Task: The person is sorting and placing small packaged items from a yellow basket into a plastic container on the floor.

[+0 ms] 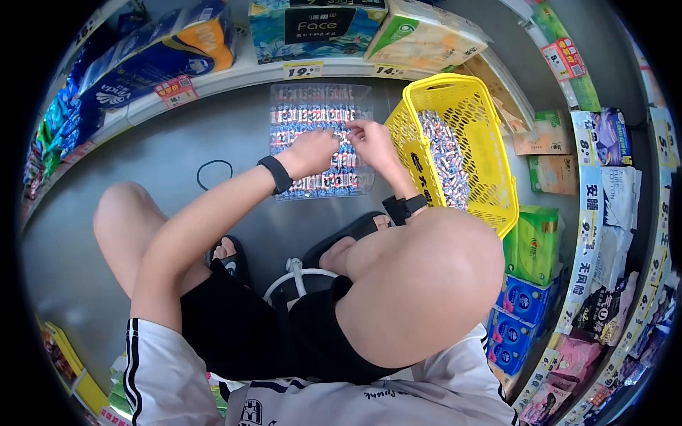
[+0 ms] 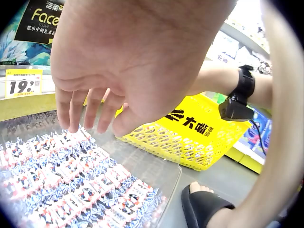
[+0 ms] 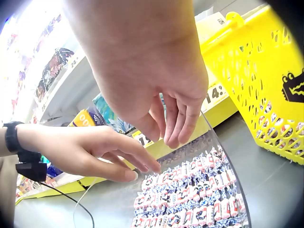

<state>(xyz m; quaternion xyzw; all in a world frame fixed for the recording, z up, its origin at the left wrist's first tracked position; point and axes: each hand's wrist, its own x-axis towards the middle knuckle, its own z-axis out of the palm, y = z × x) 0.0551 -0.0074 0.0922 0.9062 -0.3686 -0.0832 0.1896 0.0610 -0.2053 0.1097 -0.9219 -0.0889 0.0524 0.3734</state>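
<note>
A clear plastic box [image 1: 283,92] on the floor holds neat rows of wrapped candies [image 1: 305,113] in white, red and blue. Over the middle of the box is my left hand [image 1: 312,153], its fingers extended and pointing down in the left wrist view. My right hand [image 1: 374,145] hangs at the box's right side, with fingers loosely bent and nothing visible between them in the right wrist view. Both hands' fingertips are close together above the rows. To the right, a yellow basket [image 1: 413,145] contains a heap of loose wrapped candies [image 1: 444,153].
Tissue packs [image 1: 316,32] line a shelf with price tags [image 1: 303,70] behind the box. More packs [image 1: 529,245] are stacked right of the basket. A thin dark cable loop [image 1: 214,170] lies left of the box. My sandalled foot [image 1: 344,245] is just in front.
</note>
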